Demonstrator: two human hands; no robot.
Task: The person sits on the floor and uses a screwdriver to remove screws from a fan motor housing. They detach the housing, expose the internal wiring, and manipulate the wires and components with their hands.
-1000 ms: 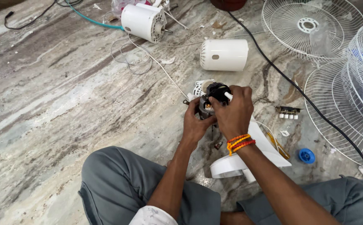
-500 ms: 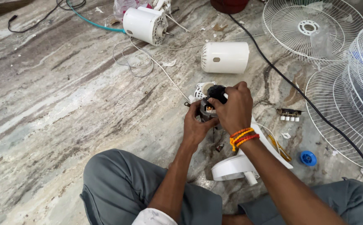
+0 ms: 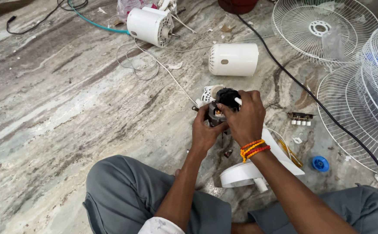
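Blk fan motor [image 3: 223, 104], copper windings

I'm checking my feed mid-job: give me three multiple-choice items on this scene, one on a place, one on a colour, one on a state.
1. Where does the white cylindrical cover lie?
A. on the floor beyond the hands
B. on the person's lap
C. inside a fan grille

2. What colour is the small round cap on the floor at the right?
A. red
B. blue
C. green

3. How is the small motor held?
A. lying untouched
B. by one hand
C. by both hands

A: it rests on the stone floor. B: plainly blue. C: left hand and right hand both clasp it.
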